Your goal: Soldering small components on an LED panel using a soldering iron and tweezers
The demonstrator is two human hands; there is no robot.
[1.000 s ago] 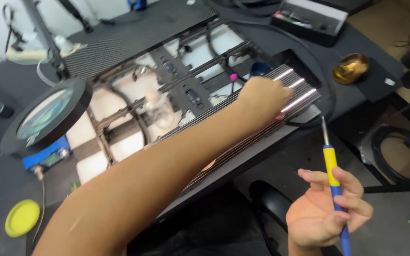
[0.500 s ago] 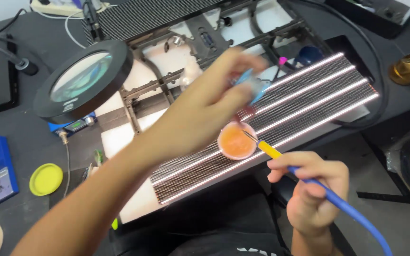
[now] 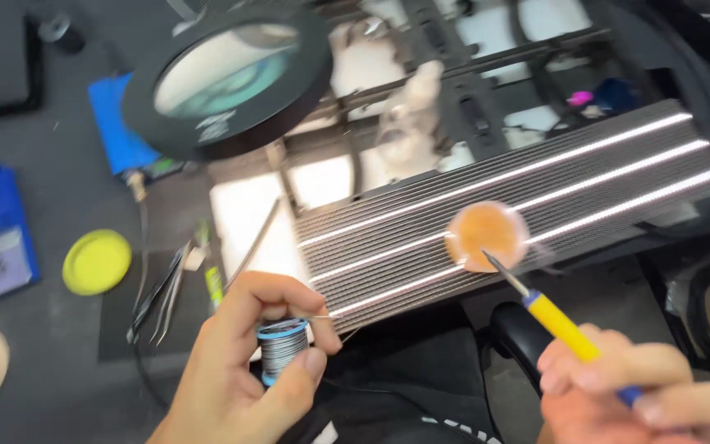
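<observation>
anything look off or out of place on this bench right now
Nothing is clearly spilled or broken. One oddity: the small round orange pot sits on the ribbed panel rather than the bench. The left hand holds a solder spool; the right hand aims the soldering iron at the pot.

Left hand (image 3: 244, 362) grips solder spool (image 3: 282, 349); right hand (image 3: 643, 395) holds soldering iron (image 3: 556, 319), tip at, perhaps touching, orange tin (image 3: 486, 236) on ribbed panel (image 3: 503, 214).

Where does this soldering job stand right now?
Done: orange flux pot sits open on the panel. In hand: left hand holds the solder spool, right hand holds the iron, tip at the pot. Left: no solder touches the panel yet.
</observation>
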